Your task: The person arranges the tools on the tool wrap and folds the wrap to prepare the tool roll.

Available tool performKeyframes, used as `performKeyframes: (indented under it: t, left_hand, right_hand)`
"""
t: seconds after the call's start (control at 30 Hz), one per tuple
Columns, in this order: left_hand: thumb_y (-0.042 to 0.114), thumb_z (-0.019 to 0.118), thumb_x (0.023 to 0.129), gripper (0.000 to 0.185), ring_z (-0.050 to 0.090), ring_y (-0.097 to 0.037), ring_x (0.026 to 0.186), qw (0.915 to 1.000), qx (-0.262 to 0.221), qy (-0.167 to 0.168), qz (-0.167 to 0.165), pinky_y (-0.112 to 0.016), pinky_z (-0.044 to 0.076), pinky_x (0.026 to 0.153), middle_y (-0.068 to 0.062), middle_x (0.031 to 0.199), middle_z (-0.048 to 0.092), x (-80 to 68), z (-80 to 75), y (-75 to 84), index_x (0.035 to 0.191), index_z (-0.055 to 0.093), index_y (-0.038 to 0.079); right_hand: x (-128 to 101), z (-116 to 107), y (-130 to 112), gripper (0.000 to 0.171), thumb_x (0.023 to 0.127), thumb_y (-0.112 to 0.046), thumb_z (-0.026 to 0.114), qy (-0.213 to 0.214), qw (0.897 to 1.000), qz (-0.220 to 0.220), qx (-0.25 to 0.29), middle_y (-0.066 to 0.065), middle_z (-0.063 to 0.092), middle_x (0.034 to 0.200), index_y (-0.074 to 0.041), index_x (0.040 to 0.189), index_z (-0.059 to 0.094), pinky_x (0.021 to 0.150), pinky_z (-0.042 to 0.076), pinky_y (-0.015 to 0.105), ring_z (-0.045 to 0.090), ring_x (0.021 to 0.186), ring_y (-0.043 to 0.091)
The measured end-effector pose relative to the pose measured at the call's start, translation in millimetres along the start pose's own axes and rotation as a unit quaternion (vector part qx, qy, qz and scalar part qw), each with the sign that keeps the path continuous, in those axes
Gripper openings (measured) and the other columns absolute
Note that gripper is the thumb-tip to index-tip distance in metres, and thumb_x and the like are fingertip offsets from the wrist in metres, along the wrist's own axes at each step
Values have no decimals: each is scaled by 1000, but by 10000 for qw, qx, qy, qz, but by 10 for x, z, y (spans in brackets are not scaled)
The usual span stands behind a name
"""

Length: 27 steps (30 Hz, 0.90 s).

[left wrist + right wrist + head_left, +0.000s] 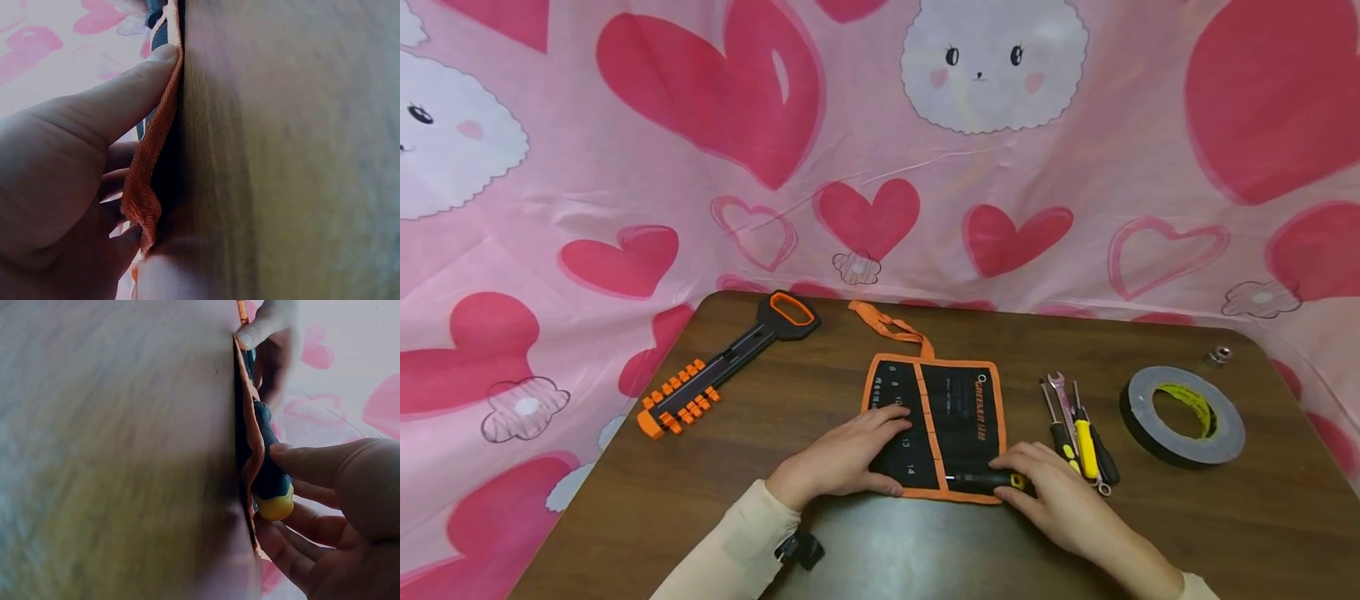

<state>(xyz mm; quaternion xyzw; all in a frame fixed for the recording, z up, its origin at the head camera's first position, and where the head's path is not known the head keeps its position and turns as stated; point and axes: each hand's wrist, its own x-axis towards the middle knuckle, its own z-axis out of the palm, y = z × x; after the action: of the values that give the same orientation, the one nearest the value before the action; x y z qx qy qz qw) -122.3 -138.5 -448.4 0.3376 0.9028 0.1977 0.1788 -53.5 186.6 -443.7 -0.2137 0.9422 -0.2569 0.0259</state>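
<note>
A black fabric tool pouch (pixel 961 417) with orange edging and numbered slots lies unfolded on the table. My left hand (pixel 842 457) rests on its left part, fingers spread over the cloth; the thumb lies along the near orange edge. With my right hand (pixel 1056 496) I hold a screwdriver (pixel 988 481) by its black handle, thumb on one side and fingers on the other. It lies across the pouch's near right corner, shaft pointing left at the orange divider; whether the tip is inside a slot I cannot tell. The handle's yellow end (pixel 276 505) shows in the right wrist view.
Right of the pouch lie several tools, including yellow-and-black screwdrivers (pixel 1085 446) and a wrench (pixel 1059 392). Farther right are a roll of tape (pixel 1221 417) and a small metal socket (pixel 1219 356). A black holder with orange clips (pixel 726 367) lies left.
</note>
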Motion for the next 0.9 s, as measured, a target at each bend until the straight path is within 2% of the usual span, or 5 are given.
performKeyframes:
  t: [0.17,0.37,0.57,0.9]
  left_hand:
    - [51,84,93,86,37,-23,161,10000,-26,-11,-10,-51,40,129,0,174,36,5,13,-6,162,47,16]
    - [50,84,93,86,37,-23,161,10000,-25,-20,15,-51,40,129,0,174,36,12,17,-14,163,47,16]
    - [51,83,93,86,37,-24,161,10000,16,-46,12,-51,39,129,-1,175,36,13,9,-9,163,47,15]
    - [51,83,93,87,36,-24,161,10000,-19,-57,-24,-51,39,129,-1,175,35,17,8,-6,163,47,15]
  right_hand:
    - [8,14,-7,20,95,-25,85,-7,10000,-98,12,-19,70,110,-26,114,81,82,57,30,60,98,4]
    - [30,24,-23,19,95,-23,84,7,9999,-132,84,-16,65,108,-22,114,83,76,53,26,56,93,1]
    - [42,36,-43,19,96,-23,83,-51,9999,-133,80,-15,64,107,-21,114,83,76,53,25,57,94,1]
    - [44,41,-41,20,96,-20,83,132,9991,-380,-100,-15,67,107,-19,115,84,77,52,27,55,94,4]
